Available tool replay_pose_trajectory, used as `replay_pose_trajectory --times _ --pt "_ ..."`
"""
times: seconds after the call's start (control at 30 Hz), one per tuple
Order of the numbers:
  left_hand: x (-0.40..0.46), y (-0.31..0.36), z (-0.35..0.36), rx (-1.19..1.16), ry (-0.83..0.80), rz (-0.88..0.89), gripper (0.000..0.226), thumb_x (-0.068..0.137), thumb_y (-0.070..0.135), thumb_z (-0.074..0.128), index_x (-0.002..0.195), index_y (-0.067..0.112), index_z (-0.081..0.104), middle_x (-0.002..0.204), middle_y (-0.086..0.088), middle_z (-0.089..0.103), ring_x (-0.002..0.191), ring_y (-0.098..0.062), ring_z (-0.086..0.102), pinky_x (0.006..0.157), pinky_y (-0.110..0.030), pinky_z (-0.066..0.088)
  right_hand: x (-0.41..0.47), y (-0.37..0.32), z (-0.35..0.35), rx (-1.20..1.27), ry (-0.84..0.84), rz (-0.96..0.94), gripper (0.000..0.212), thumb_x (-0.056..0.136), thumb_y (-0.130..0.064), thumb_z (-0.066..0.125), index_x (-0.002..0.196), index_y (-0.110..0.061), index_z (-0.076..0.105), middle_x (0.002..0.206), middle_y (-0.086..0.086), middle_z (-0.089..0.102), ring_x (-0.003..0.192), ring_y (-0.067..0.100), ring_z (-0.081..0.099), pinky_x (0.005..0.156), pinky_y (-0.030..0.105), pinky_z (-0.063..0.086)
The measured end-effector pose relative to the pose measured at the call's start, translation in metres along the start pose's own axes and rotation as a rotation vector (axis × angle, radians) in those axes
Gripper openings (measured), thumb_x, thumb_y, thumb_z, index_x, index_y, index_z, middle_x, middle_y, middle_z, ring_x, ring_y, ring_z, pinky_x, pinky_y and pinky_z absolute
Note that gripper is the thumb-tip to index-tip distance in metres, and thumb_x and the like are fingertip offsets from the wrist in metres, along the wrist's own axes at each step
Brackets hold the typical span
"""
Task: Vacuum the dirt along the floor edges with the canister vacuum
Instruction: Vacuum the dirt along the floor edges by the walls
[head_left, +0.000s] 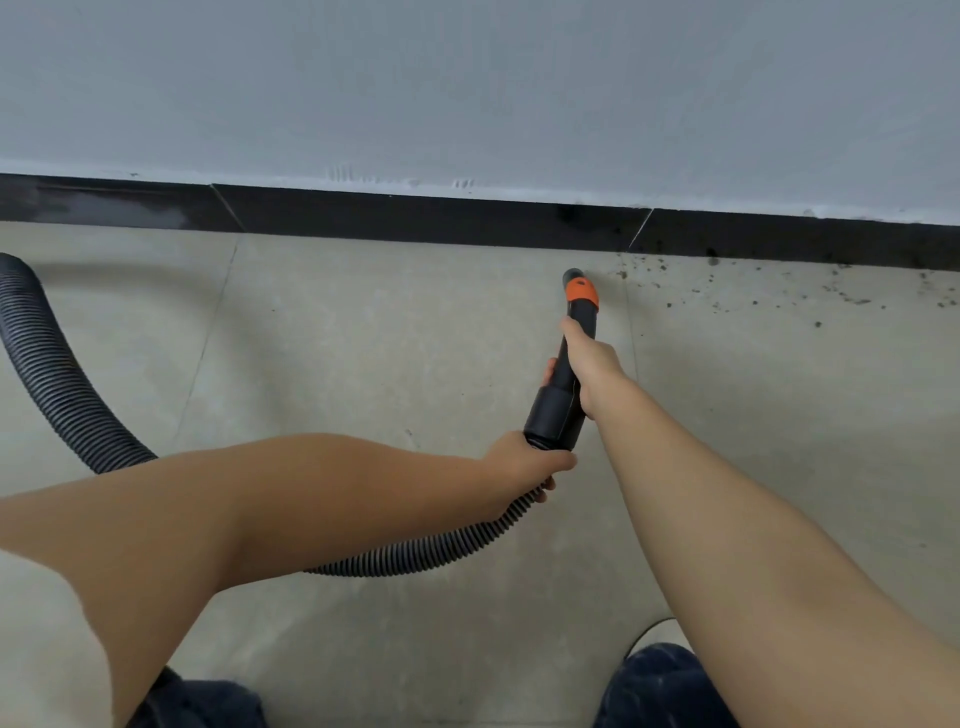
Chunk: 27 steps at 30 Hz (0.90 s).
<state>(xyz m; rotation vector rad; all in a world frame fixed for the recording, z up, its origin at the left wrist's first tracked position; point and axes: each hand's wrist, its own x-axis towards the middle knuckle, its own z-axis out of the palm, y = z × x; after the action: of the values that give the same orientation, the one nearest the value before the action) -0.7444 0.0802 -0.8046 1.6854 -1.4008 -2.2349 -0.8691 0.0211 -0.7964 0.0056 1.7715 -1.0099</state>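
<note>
A black ribbed hose (57, 374) is seen curving in from the left over the pale tiled floor (363, 332). Its end is gripped by the left hand (524, 462), fingers curled round it just below the black wand (558, 395). The wand is clasped higher up by the right hand (589, 364). Its orange-collared nozzle (579, 286) is held near the dark skirting (415, 215) — dirt (779, 291) is scattered to the right. No writing can be read.

Two bare hands, the left hand (524, 462) and the right hand (592, 364). One vacuum nozzle (563, 364) with one orange collar (582, 291). One ribbed hose (57, 374). Dirt specks (831, 291) far right, too many to count.
</note>
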Motion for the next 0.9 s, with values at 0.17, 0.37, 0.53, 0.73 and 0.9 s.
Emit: replay_pose_trajectory --times 0.17,0.37,0.53,0.73,0.9 --pt "0.005 0.005 0.003 0.117 -0.051 0.002 0.026 0.086 0.022 0.067 0.107 0.013 0.055 0.074 -0.004 0.059 0.058 -0.013 0.055 0.051 -0.018 0.047 0.005 0.006 -0.02 0.091 0.117 -0.001 0.031 0.092 -0.038 0.059 0.083 -0.012 0.045 0.058 0.006 0.056 0.044 0.019 0.051 0.065 0.035 0.052" --pt "0.009 0.01 0.016 0.138 -0.078 0.015 0.026 0.086 0.022 0.067 0.107 0.011 0.055 0.073 -0.004 0.058 0.058 -0.012 0.054 0.045 -0.014 0.046 0.01 0.003 -0.036 0.126 0.156 -0.006 0.03 0.092 -0.037 0.06 0.083 -0.013 0.044 0.061 0.007 0.055 0.045 0.018 0.051 0.056 0.031 0.052" --pt "0.014 0.015 0.021 0.069 -0.069 0.021 0.025 0.086 0.02 0.067 0.106 0.012 0.054 0.073 -0.004 0.057 0.057 -0.012 0.053 0.045 -0.014 0.045 0.015 -0.008 -0.035 0.096 0.108 -0.002 0.03 0.091 -0.035 0.062 0.084 -0.012 0.045 0.061 0.007 0.053 0.045 0.018 0.05 0.052 0.029 0.051" --pt "0.021 0.02 0.04 0.015 -0.088 0.002 0.027 0.085 0.021 0.067 0.107 0.011 0.056 0.072 -0.004 0.057 0.057 -0.014 0.053 0.053 -0.02 0.047 0.026 -0.016 -0.051 -0.003 0.077 -0.001 0.031 0.091 -0.037 0.062 0.094 -0.009 0.049 0.059 0.007 0.056 0.044 0.018 0.052 0.052 0.028 0.052" --pt "0.027 0.032 0.067 -0.079 -0.096 -0.01 0.023 0.086 0.022 0.066 0.103 0.013 0.054 0.073 -0.003 0.057 0.057 -0.013 0.053 0.05 -0.018 0.046 0.037 -0.032 -0.068 -0.137 0.018 -0.007 0.035 0.089 -0.04 0.063 0.1 -0.01 0.051 0.057 0.005 0.057 0.043 0.018 0.055 0.054 0.029 0.053"
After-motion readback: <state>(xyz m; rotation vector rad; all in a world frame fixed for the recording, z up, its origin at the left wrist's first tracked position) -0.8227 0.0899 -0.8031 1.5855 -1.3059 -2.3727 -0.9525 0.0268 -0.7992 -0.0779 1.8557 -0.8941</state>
